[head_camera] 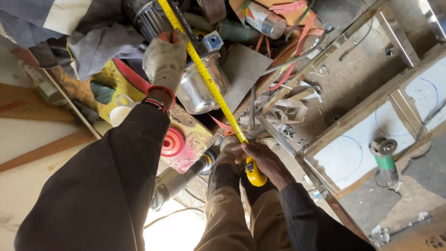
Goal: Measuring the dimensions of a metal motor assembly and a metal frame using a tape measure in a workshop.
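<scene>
Here the gloved left hand (163,60) pins the yellow tape measure (211,83) blade near a shiny metal pot (200,90), hemmed by clutter. The bare right hand (265,160) grips its yellow case above the knees, beside the steel frame (320,142) edge

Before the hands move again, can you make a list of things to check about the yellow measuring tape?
1. Right hand grips the tape case: ok.
2. Left hand, gloved, is up by the far stretch of the tape blade: ok; whether it pins the blade, cannot tell.
3. Blade runs straight, no kink: ok.
4. Blade's end hook seated on something: cannot tell, it leaves the picture.
5. Blade lies flat: not ok, it crosses over the shiny metal pot.
</scene>
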